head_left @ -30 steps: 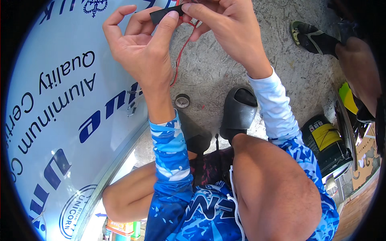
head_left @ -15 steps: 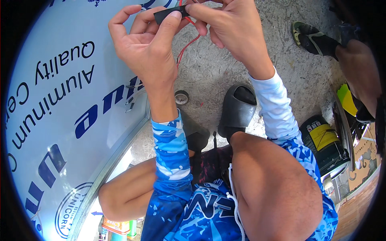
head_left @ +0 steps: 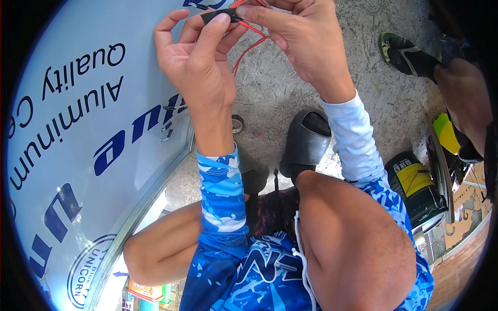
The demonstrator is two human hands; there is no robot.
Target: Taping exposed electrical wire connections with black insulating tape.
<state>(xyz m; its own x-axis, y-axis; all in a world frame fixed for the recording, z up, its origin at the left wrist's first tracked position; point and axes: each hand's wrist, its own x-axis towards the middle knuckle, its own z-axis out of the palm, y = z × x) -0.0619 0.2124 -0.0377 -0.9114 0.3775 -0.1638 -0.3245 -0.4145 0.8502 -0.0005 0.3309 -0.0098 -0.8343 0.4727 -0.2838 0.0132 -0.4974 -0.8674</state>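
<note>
At the top of the head view, my left hand (head_left: pixel 201 65) pinches a short strip of black tape (head_left: pixel 211 17) between thumb and fingers. The tape lies against red wires (head_left: pixel 251 46), seemingly folded around them. Close beside it, my right hand (head_left: pixel 314 44) is closed, thumb and fingers pinching the red wires at the tape's right end. One red wire loops down below the hands. Thin dark wire ends (head_left: pixel 199 6) stick out past the left fingers. The exact join is hidden by the fingers.
A large white panel with blue lettering (head_left: pixel 78 119) leans on my left, metal clips (head_left: pixel 168 122) at its edge. A tape roll (head_left: pixel 237 124) lies on the concrete floor (head_left: pixel 270 90). A black bucket (head_left: pixel 415 181) stands right; another person's sandalled foot (head_left: pixel 402 52) is beyond.
Both hands have shifted slightly right. The black tape shows shorter and more wrapped at the left thumb, and more red wire is visible between the hands.
</note>
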